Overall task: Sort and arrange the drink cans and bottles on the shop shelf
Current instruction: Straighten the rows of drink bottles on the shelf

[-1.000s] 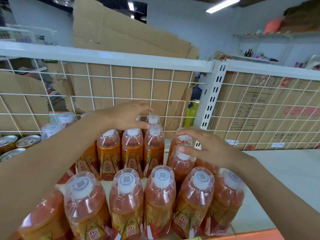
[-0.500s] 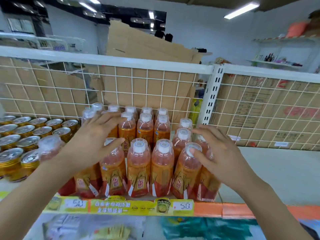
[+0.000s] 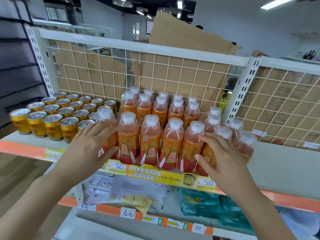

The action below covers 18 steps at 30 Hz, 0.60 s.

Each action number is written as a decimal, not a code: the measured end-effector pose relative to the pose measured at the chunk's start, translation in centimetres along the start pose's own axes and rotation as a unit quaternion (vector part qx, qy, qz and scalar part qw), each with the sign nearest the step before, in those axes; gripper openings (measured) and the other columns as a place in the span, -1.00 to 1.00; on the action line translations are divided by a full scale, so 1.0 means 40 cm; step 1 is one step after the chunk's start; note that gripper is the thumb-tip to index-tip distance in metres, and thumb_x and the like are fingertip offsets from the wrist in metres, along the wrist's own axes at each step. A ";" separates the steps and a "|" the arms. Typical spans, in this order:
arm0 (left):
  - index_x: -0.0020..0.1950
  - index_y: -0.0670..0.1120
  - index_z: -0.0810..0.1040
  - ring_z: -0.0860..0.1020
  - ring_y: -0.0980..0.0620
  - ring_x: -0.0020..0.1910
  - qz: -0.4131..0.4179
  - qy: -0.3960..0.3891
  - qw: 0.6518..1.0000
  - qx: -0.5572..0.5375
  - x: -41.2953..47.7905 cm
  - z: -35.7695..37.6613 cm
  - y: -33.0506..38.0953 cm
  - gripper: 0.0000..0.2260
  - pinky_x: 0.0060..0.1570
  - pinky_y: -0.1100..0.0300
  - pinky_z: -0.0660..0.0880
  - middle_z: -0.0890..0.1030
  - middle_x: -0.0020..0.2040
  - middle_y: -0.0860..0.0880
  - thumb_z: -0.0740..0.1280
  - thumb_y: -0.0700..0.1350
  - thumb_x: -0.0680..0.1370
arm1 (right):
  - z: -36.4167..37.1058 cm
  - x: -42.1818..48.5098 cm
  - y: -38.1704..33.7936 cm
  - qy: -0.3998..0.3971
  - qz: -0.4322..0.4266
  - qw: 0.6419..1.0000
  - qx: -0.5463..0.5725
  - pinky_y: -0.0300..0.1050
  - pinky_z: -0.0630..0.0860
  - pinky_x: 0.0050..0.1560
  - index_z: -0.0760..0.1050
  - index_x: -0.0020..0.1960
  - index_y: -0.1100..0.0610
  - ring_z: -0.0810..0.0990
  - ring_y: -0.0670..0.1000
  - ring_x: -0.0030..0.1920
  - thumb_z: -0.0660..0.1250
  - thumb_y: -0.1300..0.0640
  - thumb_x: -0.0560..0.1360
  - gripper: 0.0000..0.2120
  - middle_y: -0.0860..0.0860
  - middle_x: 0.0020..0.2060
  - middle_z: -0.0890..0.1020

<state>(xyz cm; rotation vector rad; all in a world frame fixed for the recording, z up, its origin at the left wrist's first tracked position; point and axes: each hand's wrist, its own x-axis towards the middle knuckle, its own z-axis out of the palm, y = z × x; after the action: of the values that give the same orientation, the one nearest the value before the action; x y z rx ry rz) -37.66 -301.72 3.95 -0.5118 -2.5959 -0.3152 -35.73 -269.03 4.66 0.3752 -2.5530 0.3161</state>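
we press our left hand (image 3: 88, 147) and right hand (image 3: 223, 158), each grip open-flat and holding nothing, against either end of the front row of orange bottles (image 3: 150, 141) on the shelf (image 3: 285, 161), beside the gold cans (image 3: 52, 125).

The bottles (image 3: 150, 141) are translucent orange. Their labels run from golden orange above to red at the foot, with white diagonal stripes and red characters. Their caps (image 3: 128, 118) are white under clear covers. The cans (image 3: 52, 125) are gold with silver tops. The shelf edge (image 3: 20, 148) is orange, overlaid by a yellow strip (image 3: 147, 172) with white lettering. The wire grid (image 3: 155, 75) and slotted upright (image 3: 247, 87) are white. The cardboard (image 3: 181, 40) behind is plain brown. Below lie teal packets (image 3: 207, 205) and white tags (image 3: 129, 213) with black handwriting.
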 end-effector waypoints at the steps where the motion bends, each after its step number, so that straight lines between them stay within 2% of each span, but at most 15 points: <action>1: 0.33 -0.02 0.43 0.45 -0.11 0.23 -0.003 0.004 1.000 0.001 -0.006 -0.004 -0.019 -0.51 0.10 -0.10 0.45 0.46 0.28 0.00 0.09 0.16 0.49 | 0.010 0.004 -0.015 0.005 -0.005 1.000 -0.004 0.05 0.50 0.06 0.46 0.23 0.05 0.51 0.07 0.15 0.10 -0.16 0.47 -0.54 0.01 0.18 0.53; 5: 0.28 -0.02 0.44 0.46 -0.08 0.15 -0.004 0.009 1.000 0.008 -0.005 -0.007 -0.111 -0.55 0.02 -0.03 0.47 0.49 0.23 -0.02 0.10 0.16 0.48 | 0.052 0.034 -0.087 0.006 -0.004 1.000 -0.010 0.07 0.51 0.06 0.46 0.24 0.06 0.49 0.04 0.15 0.10 -0.15 0.47 -0.54 0.01 0.16 0.53; 8: 0.26 -0.04 0.46 0.50 -0.12 0.13 0.015 -0.015 1.000 0.016 0.015 -0.004 -0.190 -0.57 0.02 -0.04 0.49 0.51 0.21 -0.03 0.13 0.14 0.48 | 0.086 0.068 -0.142 -0.007 0.017 1.000 -0.013 0.09 0.47 0.12 0.46 0.25 0.07 0.55 0.10 0.17 0.09 -0.17 0.47 -0.52 0.02 0.19 0.53; 11: 0.29 -0.01 0.45 0.45 -0.10 0.20 0.034 -0.017 0.999 0.008 0.056 0.002 -0.262 -0.57 0.10 -0.09 0.47 0.50 0.25 -0.04 0.18 0.11 0.47 | 0.124 0.116 -0.196 -0.012 0.034 0.999 -0.012 0.13 0.47 0.14 0.45 0.24 0.06 0.53 0.14 0.19 0.10 -0.16 0.48 -0.54 0.05 0.20 0.53; 15: 0.27 0.01 0.43 0.36 0.00 0.18 0.093 -0.010 0.996 0.003 0.122 0.022 -0.321 -0.59 0.08 -0.05 0.49 0.52 0.24 -0.04 0.16 0.11 0.46 | 0.181 0.196 -0.285 -0.009 0.036 0.999 0.000 0.08 0.47 0.14 0.44 0.25 0.05 0.50 0.09 0.20 0.14 -0.14 0.46 -0.55 0.02 0.19 0.52; 18: 0.28 0.04 0.35 0.44 -0.06 0.18 0.123 -0.038 0.991 -0.036 0.164 0.050 -0.345 -0.60 0.05 -0.07 0.53 0.51 0.22 -0.01 0.19 0.11 0.47 | 0.225 0.258 -0.344 -0.040 0.020 0.999 -0.012 0.00 0.28 0.30 0.43 0.31 0.06 0.46 0.08 0.26 0.15 -0.12 0.47 -0.52 0.02 0.22 0.50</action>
<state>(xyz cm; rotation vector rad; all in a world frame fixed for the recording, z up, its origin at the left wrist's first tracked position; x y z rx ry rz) -49.46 -311.60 3.68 -0.8745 -2.5639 -0.3128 -43.97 -286.62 4.78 0.3330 -2.6431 0.2904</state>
